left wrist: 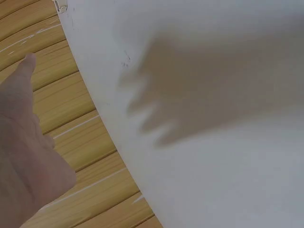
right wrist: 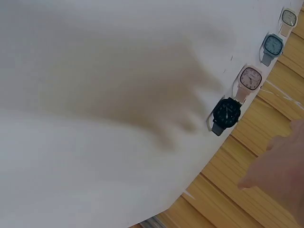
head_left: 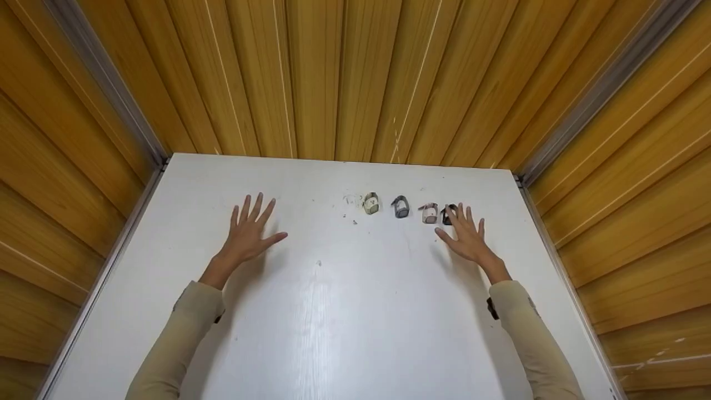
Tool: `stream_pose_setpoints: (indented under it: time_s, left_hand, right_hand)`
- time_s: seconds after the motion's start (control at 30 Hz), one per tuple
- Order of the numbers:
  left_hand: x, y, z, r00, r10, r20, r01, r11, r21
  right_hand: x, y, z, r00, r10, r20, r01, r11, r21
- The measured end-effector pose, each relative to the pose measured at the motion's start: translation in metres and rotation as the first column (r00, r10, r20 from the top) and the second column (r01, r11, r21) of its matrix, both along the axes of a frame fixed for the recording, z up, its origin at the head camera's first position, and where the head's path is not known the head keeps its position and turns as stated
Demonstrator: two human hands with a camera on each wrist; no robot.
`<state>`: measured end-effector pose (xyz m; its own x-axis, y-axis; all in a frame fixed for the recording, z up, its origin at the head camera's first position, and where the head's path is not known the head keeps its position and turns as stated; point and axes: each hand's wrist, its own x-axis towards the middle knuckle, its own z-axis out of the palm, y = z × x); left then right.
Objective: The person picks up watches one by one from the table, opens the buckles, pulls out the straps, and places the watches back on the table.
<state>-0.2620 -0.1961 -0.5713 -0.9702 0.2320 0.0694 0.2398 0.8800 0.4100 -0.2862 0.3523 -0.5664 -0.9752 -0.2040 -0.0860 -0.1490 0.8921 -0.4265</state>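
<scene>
Looks like a small booth or work bay, walled on the three sides in view with yellow-brown, ribbed panels (head_left: 311, 83) in a wood-grain pattern. Has straight grey metal posts (head_left: 111, 80) at the two far corners, and between the walls a broad, flat, white tabletop (head_left: 361, 305) reaching close to the panelling. Cannot be pinned down further as workshop, lab or office.
</scene>
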Motion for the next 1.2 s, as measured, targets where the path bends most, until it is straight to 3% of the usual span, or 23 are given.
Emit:
stream_pose_setpoints:
  time_s: [0.3, 0.53, 0.77, 0.87, 1.0, 1.07, 1.2]
  left_hand:
    - [-0.02, 0.049, -0.008, 0.991, -0.135, 0.013, 0.132, 0.984, 0.118]
    - [-0.036, 0.089, -0.014, 0.983, -0.177, 0.043, 0.162, 0.957, 0.242]
    - [-0.043, 0.11, -0.022, 0.979, -0.189, 0.08, 0.148, 0.921, 0.362]
    - [-0.051, 0.118, -0.022, 0.977, -0.165, 0.136, 0.087, 0.888, 0.451]
    - [-0.062, 0.132, -0.021, 0.965, -0.135, 0.225, -0.018, 0.822, 0.57]
    - [-0.065, 0.14, -0.021, 0.954, -0.12, 0.273, -0.076, 0.787, 0.612]
    - [-0.069, 0.161, -0.025, 0.931, -0.095, 0.353, -0.182, 0.717, 0.673]
  right_hand:
    - [-0.018, -0.034, -0.004, 0.998, 0.039, -0.041, -0.043, 0.993, -0.106]
    - [-0.031, -0.071, -0.011, 0.988, 0.06, -0.143, -0.092, 0.969, -0.228]
    - [-0.034, -0.097, -0.014, 0.993, 0.065, -0.094, -0.096, 0.92, -0.381]
    - [-0.04, -0.105, -0.015, 0.99, 0.058, -0.129, -0.11, 0.889, -0.444]
    - [-0.048, -0.118, -0.016, 0.987, 0.02, -0.16, -0.1, 0.853, -0.513]
    - [-0.052, -0.126, -0.018, 0.991, -0.017, -0.131, -0.056, 0.843, -0.535]
    - [-0.058, -0.142, -0.023, 0.993, -0.12, 0.011, 0.102, 0.782, -0.615]
